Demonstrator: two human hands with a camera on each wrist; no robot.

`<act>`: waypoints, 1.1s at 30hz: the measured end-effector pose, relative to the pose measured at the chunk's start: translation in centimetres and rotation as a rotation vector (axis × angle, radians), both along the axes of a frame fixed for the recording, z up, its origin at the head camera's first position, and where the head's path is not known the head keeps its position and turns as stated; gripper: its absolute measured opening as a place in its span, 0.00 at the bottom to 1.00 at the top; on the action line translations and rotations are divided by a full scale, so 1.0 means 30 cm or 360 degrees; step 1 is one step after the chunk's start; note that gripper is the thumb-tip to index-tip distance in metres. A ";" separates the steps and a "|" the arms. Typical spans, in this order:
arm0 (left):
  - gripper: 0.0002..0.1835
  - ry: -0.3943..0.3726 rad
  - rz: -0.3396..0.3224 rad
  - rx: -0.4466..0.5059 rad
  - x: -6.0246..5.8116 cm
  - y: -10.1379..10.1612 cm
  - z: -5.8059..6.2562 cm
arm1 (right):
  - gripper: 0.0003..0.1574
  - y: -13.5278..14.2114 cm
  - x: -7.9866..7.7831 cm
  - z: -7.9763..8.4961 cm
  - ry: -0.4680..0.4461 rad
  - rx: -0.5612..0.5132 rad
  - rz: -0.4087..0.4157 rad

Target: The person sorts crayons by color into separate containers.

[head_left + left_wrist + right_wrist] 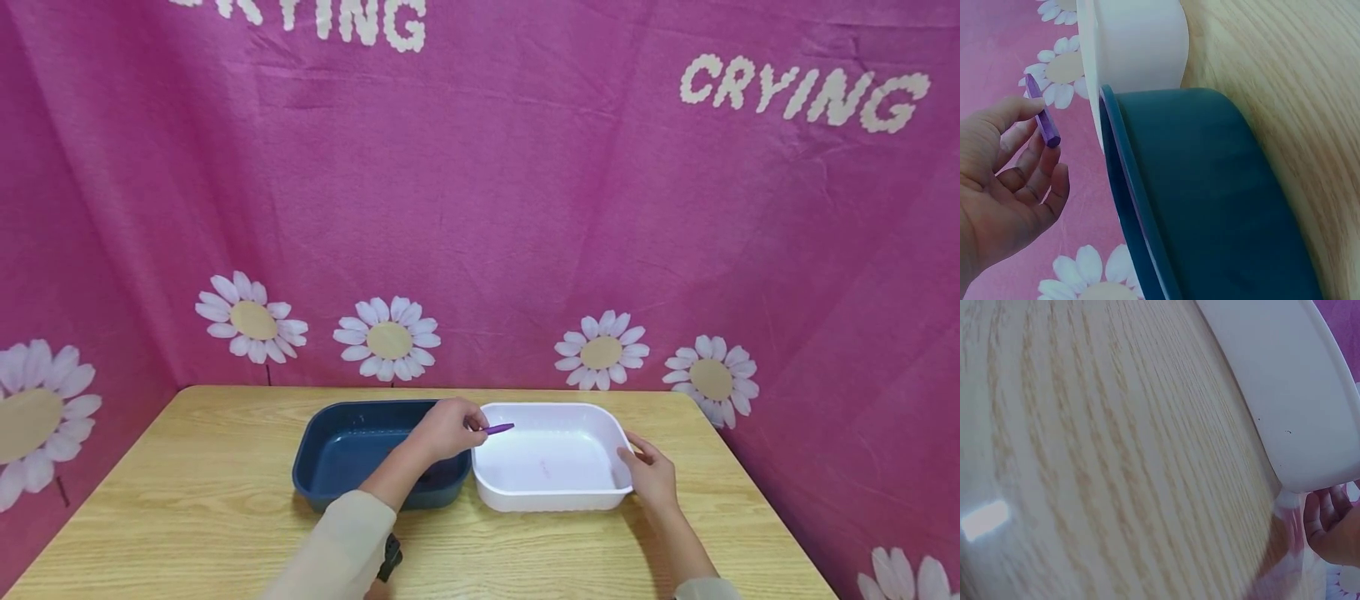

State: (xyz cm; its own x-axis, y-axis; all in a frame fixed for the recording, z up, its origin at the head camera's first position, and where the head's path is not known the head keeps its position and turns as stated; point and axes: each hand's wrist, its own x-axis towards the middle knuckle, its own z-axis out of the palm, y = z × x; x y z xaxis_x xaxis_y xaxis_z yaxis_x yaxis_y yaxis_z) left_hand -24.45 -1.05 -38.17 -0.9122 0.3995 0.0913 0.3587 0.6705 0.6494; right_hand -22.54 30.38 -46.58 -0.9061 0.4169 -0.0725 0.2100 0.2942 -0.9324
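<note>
My left hand [450,427] pinches a purple crayon [498,429] between thumb and fingers. In the head view the crayon lies over the left rim of the white basin [551,501], its tapered end towards the right. Seen from the left wrist, the crayon [1044,115] has flat sides, and the other fingers of that hand [1007,181] are loosely bent beneath it. The left forearm crosses above the dark blue basin [318,492] and hides part of its inside. My right hand [654,477] grips the right rim of the white basin, thumb over the edge and fingers along the outer wall.
Both basins stand side by side on a wood-grain table [225,517]. Something dark [429,482] shows inside the blue basin, partly behind the forearm. A pink cloth [480,208] with daisies and lettering hangs behind the table and at both sides.
</note>
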 end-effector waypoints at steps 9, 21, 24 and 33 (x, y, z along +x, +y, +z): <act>0.06 0.0053 -0.0021 -0.0068 -0.038 0.054 -0.013 | 0.28 0.004 0.000 0.003 -0.0003 -0.0017 -0.0005; 0.06 -0.0032 0.0071 -0.0116 -0.084 0.095 -0.045 | 0.27 0.002 0.004 0.005 0.0024 -0.0018 -0.0021; 0.05 -0.0039 0.0087 -0.0109 -0.089 0.102 -0.055 | 0.28 0.001 0.001 0.002 0.0013 -0.0020 -0.0018; 0.05 -0.0033 0.0113 -0.0129 -0.093 0.127 -0.079 | 0.28 -0.001 0.001 -0.001 0.0026 -0.0029 -0.0025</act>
State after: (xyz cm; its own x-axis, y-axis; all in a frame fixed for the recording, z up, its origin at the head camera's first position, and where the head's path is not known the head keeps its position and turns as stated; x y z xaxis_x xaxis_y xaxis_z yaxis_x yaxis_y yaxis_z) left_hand -27.23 2.75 -40.54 -0.9398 0.3392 0.0421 0.2955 0.7444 0.5988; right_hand -22.50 30.34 -46.62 -0.9006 0.4297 -0.0656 0.1992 0.2740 -0.9409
